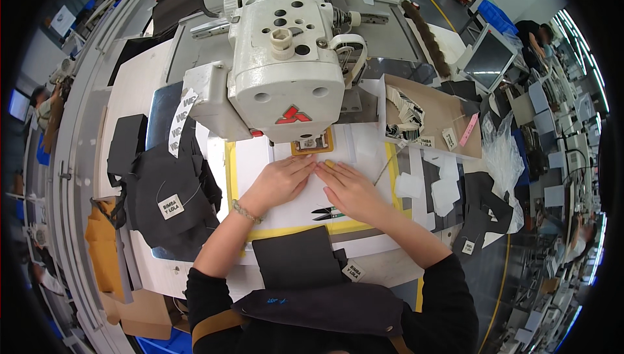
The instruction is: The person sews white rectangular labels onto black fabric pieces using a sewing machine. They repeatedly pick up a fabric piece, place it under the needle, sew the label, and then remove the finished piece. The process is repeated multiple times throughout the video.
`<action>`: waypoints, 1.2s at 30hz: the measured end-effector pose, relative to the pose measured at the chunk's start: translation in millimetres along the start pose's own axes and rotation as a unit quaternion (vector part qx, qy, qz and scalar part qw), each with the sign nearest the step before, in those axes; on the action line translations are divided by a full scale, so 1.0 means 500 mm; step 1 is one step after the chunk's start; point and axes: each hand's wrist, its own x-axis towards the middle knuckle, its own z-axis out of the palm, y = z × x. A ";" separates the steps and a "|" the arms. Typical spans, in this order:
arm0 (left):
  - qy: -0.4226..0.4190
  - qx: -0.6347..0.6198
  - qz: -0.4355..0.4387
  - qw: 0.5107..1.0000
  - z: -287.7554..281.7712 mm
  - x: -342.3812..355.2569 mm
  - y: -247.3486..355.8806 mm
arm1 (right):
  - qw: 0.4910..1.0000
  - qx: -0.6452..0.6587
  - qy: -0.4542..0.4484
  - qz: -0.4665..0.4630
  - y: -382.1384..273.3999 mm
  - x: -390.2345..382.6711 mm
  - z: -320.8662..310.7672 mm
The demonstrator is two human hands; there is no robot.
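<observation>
- White yellow-edged work surface (289, 210) lies under the sewing machine head (286, 75)
- Left hand (283, 182) and right hand (349, 189) rest palm-down, fingertips together by the gold clamp frame (294, 147), perhaps for steadying; cannot tell whether they pinch anything
- Thread snips (330, 214) lie near, likely for reach

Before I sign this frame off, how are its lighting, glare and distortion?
Head view: hands well lit and fairly sharp; strip lights glaring near the right rim; clear plastic bag showing white glints; left-hand rails bowed, corners black.
</observation>
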 end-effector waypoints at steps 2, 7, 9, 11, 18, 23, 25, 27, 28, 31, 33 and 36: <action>0.023 0.027 -0.018 0.999 -0.008 -0.004 0.013 | 1.000 0.004 -0.002 -0.002 0.000 0.006 -0.001; 0.078 0.073 -0.015 0.994 -0.023 -0.015 0.025 | 0.999 -0.027 0.025 -0.010 0.008 0.025 0.011; 0.077 0.077 -0.001 0.994 -0.022 -0.016 0.025 | 0.999 -0.021 0.024 -0.002 0.012 0.031 0.019; 0.074 0.074 0.001 0.994 -0.022 -0.011 0.027 | 1.000 -0.016 0.024 0.003 0.015 0.039 0.023; 0.009 0.042 -0.071 0.997 0.002 0.026 0.045 | 1.000 -0.021 0.012 0.004 0.027 0.035 0.031; -0.030 0.041 -0.105 0.993 0.020 0.044 0.050 | 1.000 -0.021 0.003 -0.003 0.032 0.031 0.036; -0.042 0.042 -0.113 0.992 0.023 0.047 0.047 | 1.000 -0.019 -0.001 -0.003 0.035 0.031 0.036; -0.048 0.050 -0.114 0.991 0.023 0.047 0.046 | 1.000 -0.016 -0.001 -0.002 0.035 0.030 0.038; -0.051 0.053 -0.114 0.991 0.024 0.046 0.046 | 1.000 -0.017 -0.001 -0.002 0.034 0.031 0.038; -0.051 0.057 -0.115 0.990 0.027 0.044 0.045 | 1.000 -0.021 0.000 -0.001 0.032 0.032 0.036; -0.055 0.057 -0.118 0.990 0.027 0.045 0.046 | 1.000 -0.023 0.002 0.000 0.033 0.032 0.037; -0.057 0.059 -0.118 0.990 0.027 0.046 0.045 | 1.000 -0.018 0.009 0.001 0.034 0.032 0.038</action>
